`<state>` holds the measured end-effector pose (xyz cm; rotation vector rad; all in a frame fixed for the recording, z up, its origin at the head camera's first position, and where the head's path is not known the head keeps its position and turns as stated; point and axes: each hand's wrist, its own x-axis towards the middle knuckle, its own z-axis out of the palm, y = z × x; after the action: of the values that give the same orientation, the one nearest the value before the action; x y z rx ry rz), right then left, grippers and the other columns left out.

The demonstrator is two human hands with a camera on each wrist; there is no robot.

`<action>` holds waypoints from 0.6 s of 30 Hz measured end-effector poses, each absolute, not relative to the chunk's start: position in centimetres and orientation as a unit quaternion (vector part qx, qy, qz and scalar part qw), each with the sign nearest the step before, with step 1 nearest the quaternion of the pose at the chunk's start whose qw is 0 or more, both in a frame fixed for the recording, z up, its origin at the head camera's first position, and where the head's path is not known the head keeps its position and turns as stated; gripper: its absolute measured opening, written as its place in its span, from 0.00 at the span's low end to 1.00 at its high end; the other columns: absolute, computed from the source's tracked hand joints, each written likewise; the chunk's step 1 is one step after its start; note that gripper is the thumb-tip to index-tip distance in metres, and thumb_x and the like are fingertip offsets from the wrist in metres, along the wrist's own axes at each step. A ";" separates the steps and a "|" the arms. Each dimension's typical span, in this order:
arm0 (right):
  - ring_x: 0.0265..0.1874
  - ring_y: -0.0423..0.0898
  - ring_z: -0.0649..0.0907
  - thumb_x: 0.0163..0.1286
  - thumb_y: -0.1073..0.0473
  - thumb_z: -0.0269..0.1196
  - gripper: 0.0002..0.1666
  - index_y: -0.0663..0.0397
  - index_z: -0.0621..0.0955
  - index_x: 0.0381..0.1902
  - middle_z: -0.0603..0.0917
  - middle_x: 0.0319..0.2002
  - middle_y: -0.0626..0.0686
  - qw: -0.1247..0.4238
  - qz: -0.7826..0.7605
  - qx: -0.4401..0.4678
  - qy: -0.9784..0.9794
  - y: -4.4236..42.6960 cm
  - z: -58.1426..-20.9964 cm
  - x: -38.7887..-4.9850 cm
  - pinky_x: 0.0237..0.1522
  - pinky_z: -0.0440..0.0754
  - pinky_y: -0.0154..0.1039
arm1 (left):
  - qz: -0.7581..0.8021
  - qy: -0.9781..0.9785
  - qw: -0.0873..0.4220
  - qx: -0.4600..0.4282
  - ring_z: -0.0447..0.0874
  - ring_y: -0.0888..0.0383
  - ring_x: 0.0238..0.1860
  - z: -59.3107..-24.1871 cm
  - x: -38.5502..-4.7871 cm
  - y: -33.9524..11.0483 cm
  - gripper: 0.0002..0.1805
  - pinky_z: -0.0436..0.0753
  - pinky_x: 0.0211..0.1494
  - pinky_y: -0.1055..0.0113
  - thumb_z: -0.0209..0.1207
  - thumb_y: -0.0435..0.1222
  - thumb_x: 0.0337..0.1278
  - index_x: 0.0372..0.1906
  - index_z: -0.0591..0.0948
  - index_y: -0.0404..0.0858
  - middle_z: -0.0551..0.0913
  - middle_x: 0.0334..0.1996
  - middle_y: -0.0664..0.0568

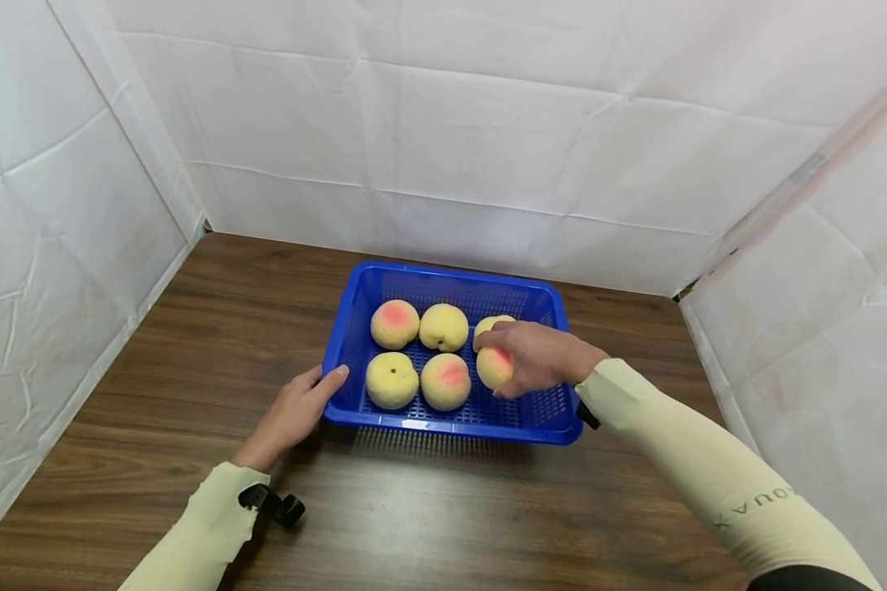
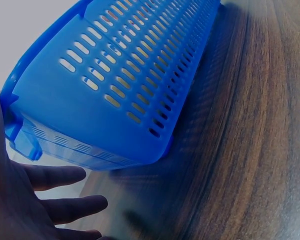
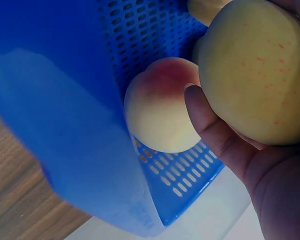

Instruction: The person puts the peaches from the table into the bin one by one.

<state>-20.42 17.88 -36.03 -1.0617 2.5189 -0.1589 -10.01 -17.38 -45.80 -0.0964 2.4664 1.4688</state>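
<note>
In the head view, a blue plastic basket (image 1: 429,424) holds several peaches in two rows, among them a blushed peach (image 1: 446,382) and a yellow peach (image 1: 392,380). My right hand (image 1: 543,357), reaching in over the basket's right side, grips a peach (image 1: 494,368) between thumb and fingers. Another peach (image 1: 494,322) behind it is partly covered by that hand. The right wrist view shows the held peach (image 3: 260,75) close up, beside a red-topped peach (image 3: 160,110). At the left end, my left hand (image 1: 299,408) rests its thumb over the rim; its other fingers (image 2: 72,207) extend straight outside the basket.
The basket stands on a dark wood-grain table (image 1: 443,509), near its back edge. White sheeting (image 1: 443,131) closes off the back and both sides. A black strap device (image 1: 273,503) sits on the left wrist.
</note>
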 end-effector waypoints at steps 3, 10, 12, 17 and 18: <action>0.47 0.44 0.82 0.57 0.49 0.79 0.38 0.44 0.79 0.65 0.83 0.57 0.51 0.202 -0.052 -0.382 0.900 17.7 -36.2 -20.3 0.51 0.85 0.43 | 0.508 0.850 0.133 -0.033 0.76 0.37 0.71 -45.8 -10.0 -17.4 0.42 0.70 0.75 0.35 0.42 0.64 0.78 0.78 0.67 0.36 0.77 0.71 0.34; 0.45 0.43 0.82 0.58 0.48 0.79 0.39 0.43 0.79 0.66 0.82 0.56 0.49 0.210 -0.043 -0.379 0.900 17.6 -36.6 -20.1 0.50 0.85 0.42 | 0.507 0.851 0.135 -0.032 0.76 0.36 0.71 -45.7 -9.9 -17.3 0.41 0.70 0.75 0.35 0.42 0.62 0.79 0.79 0.66 0.36 0.76 0.71 0.34; 0.44 0.43 0.82 0.58 0.48 0.79 0.39 0.43 0.79 0.66 0.82 0.55 0.49 0.209 -0.040 -0.382 0.899 17.5 -36.7 -20.1 0.49 0.85 0.42 | 0.508 0.850 0.134 -0.031 0.76 0.37 0.71 -45.7 -10.0 -17.3 0.41 0.70 0.75 0.35 0.42 0.62 0.79 0.79 0.66 0.36 0.76 0.71 0.34; 0.42 0.42 0.82 0.57 0.47 0.79 0.37 0.41 0.79 0.64 0.82 0.53 0.48 0.203 -0.034 -0.383 0.900 17.5 -36.9 -20.1 0.47 0.85 0.40 | 0.507 0.851 0.131 -0.033 0.76 0.37 0.70 -45.8 -10.0 -17.4 0.40 0.70 0.75 0.35 0.43 0.61 0.80 0.78 0.67 0.36 0.77 0.70 0.34; 0.42 0.42 0.82 0.57 0.47 0.79 0.37 0.41 0.79 0.64 0.82 0.54 0.47 0.203 -0.033 -0.383 0.901 17.5 -36.9 -20.2 0.47 0.85 0.40 | 0.506 0.852 0.131 -0.033 0.76 0.37 0.70 -45.8 -10.0 -17.4 0.40 0.70 0.75 0.35 0.43 0.61 0.80 0.78 0.67 0.35 0.77 0.70 0.34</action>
<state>-20.15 17.48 -36.91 -1.0688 2.5139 -0.0917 -10.01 -17.36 -45.79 -0.0967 2.4735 1.4690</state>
